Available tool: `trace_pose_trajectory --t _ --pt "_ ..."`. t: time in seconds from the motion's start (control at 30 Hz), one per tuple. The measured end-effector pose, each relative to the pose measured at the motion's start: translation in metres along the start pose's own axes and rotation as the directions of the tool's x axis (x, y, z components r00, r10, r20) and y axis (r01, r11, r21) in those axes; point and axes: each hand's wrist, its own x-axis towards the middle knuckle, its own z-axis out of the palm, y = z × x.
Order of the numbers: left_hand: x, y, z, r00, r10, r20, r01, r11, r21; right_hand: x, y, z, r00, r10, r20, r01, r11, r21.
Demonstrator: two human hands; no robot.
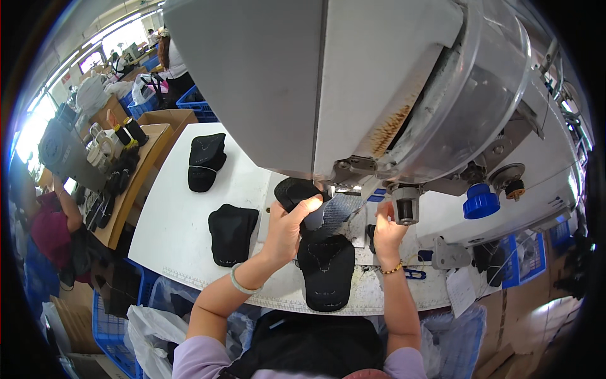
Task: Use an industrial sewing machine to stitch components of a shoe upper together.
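My left hand (284,230) is closed on a black padded fabric piece (294,192), its thumb on top, beside the needle area of a large grey-white sewing machine (379,76). My right hand (388,237) is raised close to a metal cylinder (406,205) under the machine head. Its fingers look curled and are partly hidden, so what they hold does not show. Directly in front of me lies another black padded piece (326,271) with pale stitch lines. Two more stacks or pieces, a far one (207,161) and a nearer one (232,235), rest to the left.
A white worktable (170,215) with a ruled front edge carries the machine. A blue knob (481,201) hangs at the right. Blue crates (530,256) and plastic bags (154,331) stand around the table. Another person (53,224) sits at the far left.
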Motion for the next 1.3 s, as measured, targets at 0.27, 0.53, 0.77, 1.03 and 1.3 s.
trace_pose_trajectory --t 0.27,0.53,0.77,1.03,1.3 --pt "-0.008 -0.022 0.01 0.949 0.312 -0.041 -0.3 0.935 0.188 -0.002 0.003 0.001 0.995 -0.036 0.088 0.036 0.999 0.001" --pt "-0.01 -0.027 0.011 0.941 0.325 -0.096 -0.304 0.934 0.185 -0.021 -0.063 0.003 0.973 -0.049 0.224 -0.02 0.956 0.294" --pt "-0.011 -0.001 0.008 0.983 0.177 0.046 -0.182 0.923 0.339 -0.029 -0.117 0.019 0.873 0.27 0.406 -0.407 0.861 0.305" --pt "-0.009 -0.002 -0.056 0.208 0.643 0.737 -0.685 -0.442 0.579 -0.029 -0.109 0.022 0.882 0.238 0.407 -0.404 0.827 0.39" --pt "0.007 0.012 -0.023 0.145 0.382 0.913 -0.798 -0.5 0.336 -0.018 -0.1 0.006 0.945 -0.257 0.202 0.267 0.963 -0.022"
